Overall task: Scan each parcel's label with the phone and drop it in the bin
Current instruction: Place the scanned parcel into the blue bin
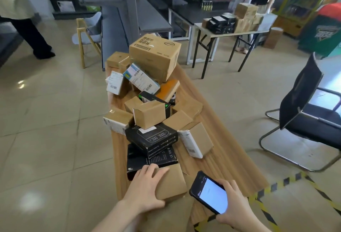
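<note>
Left hand: the left hand (147, 185) gripped the small brown box (172, 183), with fingers curled over its far left edge and the thumb against its near side. I judged this a hold for lifting or turning it.
Right hand: the right hand (235, 202) was closed round the phone (209, 192) from the right and below.
Phone: it was held just right of the box without touching it. The lit screen was tilted up toward the wearer, so its back probably faced the counter for scanning. The screen text was too small to read.
Small brown box: it sat at the near end of the counter (221, 158). Its far edge met the flat black box (147, 159) behind it.
Label: none showed on the plain top face. It was likely on a hidden face, so the box would need turning before a scan.
Pile: the remaining parcels (149, 114) lay heaped loosely down the counter at tilted angles. Some printed labels faced up and others were buried.
Big carton: the big carton (155, 54) rested on top at the far end.
Bin: it was not in view and its position was unknown.
Near counter edge: it was cut off by the wearer's arms.
Background: a black chair (304, 102) stood to the right. A folding table (230, 34) with more boxes stood beyond it.
</note>
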